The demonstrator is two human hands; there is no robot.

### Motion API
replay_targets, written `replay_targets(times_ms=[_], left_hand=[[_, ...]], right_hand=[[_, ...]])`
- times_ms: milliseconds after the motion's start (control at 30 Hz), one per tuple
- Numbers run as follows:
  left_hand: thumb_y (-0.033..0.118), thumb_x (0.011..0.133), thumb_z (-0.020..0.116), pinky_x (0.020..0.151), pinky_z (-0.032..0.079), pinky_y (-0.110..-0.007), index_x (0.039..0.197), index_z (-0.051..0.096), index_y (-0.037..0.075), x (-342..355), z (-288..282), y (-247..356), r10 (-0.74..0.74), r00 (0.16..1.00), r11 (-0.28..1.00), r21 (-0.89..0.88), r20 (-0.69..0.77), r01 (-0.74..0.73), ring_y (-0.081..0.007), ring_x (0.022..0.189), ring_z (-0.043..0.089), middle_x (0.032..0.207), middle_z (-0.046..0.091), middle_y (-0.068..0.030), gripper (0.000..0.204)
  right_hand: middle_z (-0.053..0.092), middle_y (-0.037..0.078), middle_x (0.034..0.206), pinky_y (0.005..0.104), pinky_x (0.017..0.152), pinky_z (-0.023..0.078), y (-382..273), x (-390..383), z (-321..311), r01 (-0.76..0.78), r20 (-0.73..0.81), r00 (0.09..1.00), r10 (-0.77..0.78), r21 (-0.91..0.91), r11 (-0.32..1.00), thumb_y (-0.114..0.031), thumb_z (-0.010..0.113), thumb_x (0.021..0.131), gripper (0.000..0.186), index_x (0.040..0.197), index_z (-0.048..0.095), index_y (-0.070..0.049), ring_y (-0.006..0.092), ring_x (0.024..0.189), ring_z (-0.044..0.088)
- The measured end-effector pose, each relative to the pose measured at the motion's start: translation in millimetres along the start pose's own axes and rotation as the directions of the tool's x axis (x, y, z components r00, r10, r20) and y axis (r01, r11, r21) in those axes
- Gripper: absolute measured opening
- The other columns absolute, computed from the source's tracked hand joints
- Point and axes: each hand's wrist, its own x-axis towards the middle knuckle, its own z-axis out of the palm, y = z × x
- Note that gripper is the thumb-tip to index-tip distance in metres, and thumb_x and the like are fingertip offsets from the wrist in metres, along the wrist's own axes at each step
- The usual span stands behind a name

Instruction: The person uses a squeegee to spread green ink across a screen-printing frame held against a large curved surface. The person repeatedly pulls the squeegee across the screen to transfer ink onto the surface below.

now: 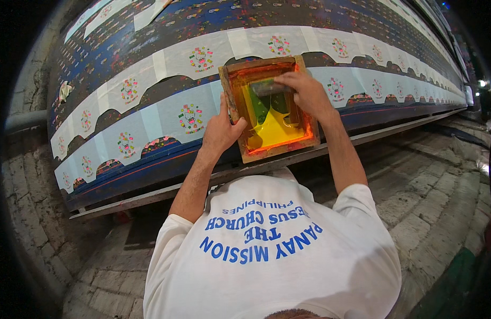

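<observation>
A wooden screen-printing frame (280,151) lies over the nearest row of white fabric pieces. Bright yellow ink (277,128) covers the lower part of its mesh, and the inner edges are stained orange. My left hand (222,131) grips the left rail, its thumb bent over the wood and its fingers along the outer side. Inside the frame, toward the far end, my right hand (308,93) grasps a dark squeegee (268,87) that lies across the mesh. A greenish stretch of mesh shows below the blade. The fabric directly beneath the frame is hidden.
White fabric pieces (190,118) with multicoloured printed motifs lie in curved rows on a long, dark, ink-spotted table (213,17). A rail (203,179) runs along the table's near edge. A crumpled scrap (65,91) rests at the left. The floor (415,186) is paved with blocks.
</observation>
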Motion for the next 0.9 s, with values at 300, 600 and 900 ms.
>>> replay_targets(times_ms=[300, 600, 900], left_hand=[[0.041, 0.097, 0.067, 0.069, 0.062, -0.059, 0.173, 0.011, -0.012, -3.3, -2.2, -2.3, -0.022, 0.999, 1.0, 0.009, 0.03, 0.021, -0.0525, 0.074, 0.075, 0.078, 0.074, -0.0318, 0.108], [0.04, 0.097, 0.066, 0.075, 0.063, -0.058, 0.174, 0.008, -0.01, 0.1, -0.7, 7.3, -0.094, 0.994, 0.996, 0.011, 0.061, 0.093, -0.0504, 0.079, 0.077, 0.084, 0.076, -0.0308, 0.11], [0.028, 0.097, 0.072, 0.071, 0.063, -0.049, 0.175, 0.008, -0.008, 1.5, 11.3, 29.7, -0.053, 0.999, 0.997, -0.049, -0.01, 0.052, -0.0425, 0.076, 0.079, 0.092, 0.081, -0.0239, 0.108]], right_hand=[[0.078, 0.014, 0.137, 0.0444, 0.114, 0.056, -21.0, -7.5, 0.6, -0.241, 0.19, 0.957, 0.219, 0.099, 0.965, 0.017, 0.056, 0.09, 0.058, 0.138, 0.077, -0.008, 0.0374, 0.127, 0.071], [0.077, 0.011, 0.132, 0.0466, 0.11, 0.058, -55.8, -128.8, 36.1, -0.172, -0.018, 0.985, 0.172, 0.002, 0.985, 0.008, 0.064, 0.091, 0.051, 0.135, 0.079, -0.011, 0.0332, 0.125, 0.071], [0.076, 0.01, 0.133, 0.047, 0.112, 0.055, -23.0, -137.6, 27.2, -0.096, -0.065, 0.993, 0.1, 0.057, 0.994, 0.005, 0.069, 0.087, 0.052, 0.136, 0.077, -0.008, 0.0327, 0.126, 0.069]])
